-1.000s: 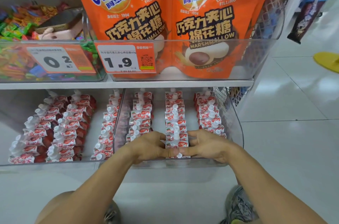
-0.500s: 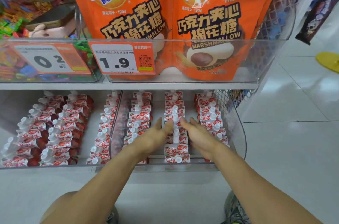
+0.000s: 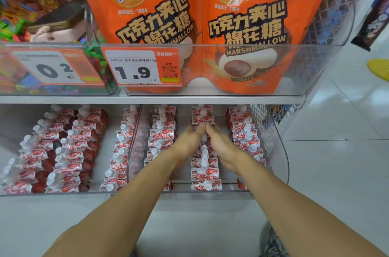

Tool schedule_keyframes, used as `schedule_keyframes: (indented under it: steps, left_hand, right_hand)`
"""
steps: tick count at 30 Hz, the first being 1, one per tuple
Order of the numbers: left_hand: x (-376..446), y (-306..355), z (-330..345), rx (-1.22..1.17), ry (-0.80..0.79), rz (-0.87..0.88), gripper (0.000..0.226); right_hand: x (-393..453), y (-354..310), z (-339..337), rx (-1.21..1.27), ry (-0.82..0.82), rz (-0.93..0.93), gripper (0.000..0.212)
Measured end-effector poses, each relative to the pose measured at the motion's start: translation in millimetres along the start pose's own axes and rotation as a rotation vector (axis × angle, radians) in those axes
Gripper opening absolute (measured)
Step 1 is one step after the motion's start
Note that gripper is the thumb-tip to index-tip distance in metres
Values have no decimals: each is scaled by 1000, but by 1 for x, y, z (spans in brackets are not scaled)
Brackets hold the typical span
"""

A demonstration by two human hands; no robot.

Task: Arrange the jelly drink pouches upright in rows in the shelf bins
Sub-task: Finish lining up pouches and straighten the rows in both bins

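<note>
Red-and-white jelly drink pouches with white caps stand in rows in two clear bins on the lower shelf. The right bin (image 3: 283,164) holds three rows; its middle row (image 3: 204,172) runs between my hands. My left hand (image 3: 187,141) and my right hand (image 3: 221,143) lie flat along either side of that row, fingertips meeting near its far end, palms pressing inward. Neither hand has lifted a pouch. The left bin (image 3: 99,192) holds three more rows of pouches (image 3: 69,151).
Above, a clear bin (image 3: 305,67) holds two large orange Ovaltine marshmallow bags (image 3: 246,15) with a 1.9 price tag (image 3: 141,67). A candy bin (image 3: 52,67) sits to its left. White tiled floor lies to the right, with wire mesh (image 3: 263,126) at the shelf end.
Both hands slid from the front of the middle row toward the back of the bin, staying on either side of it, fingertips now together near the far pouches.
</note>
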State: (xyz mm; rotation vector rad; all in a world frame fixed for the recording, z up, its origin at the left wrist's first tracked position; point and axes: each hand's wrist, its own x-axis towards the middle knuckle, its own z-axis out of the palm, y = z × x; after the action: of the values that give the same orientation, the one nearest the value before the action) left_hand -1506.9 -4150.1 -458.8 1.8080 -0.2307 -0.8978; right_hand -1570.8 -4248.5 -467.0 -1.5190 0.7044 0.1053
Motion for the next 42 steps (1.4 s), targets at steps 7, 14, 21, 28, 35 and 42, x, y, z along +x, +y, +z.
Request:
schedule_keyframes:
  steps: [7, 14, 21, 28, 35, 42]
  left_hand:
    - [13, -5, -3, 61, -1, 1, 86]
    - [40, 4, 6, -34, 121, 110, 81]
    - [52, -2, 12, 4, 164, 76, 69]
    - [-8, 20, -8, 154, 186, 226, 59]
    - [-131, -39, -64, 587, 759, 768, 28]
    - [-145, -80, -100, 698, 676, 541, 19]
  right_hand:
    - [10, -2, -6, 1, -10, -23, 71]
    - [47, 0, -1, -77, 171, -185, 80]
    - [51, 6, 7, -142, 266, -285, 52]
    - [10, -4, -2, -186, 173, -290, 66]
    - [-117, 34, 35, -281, 385, -788, 18]
    - [-108, 74, 107, -919, 264, -932, 33]
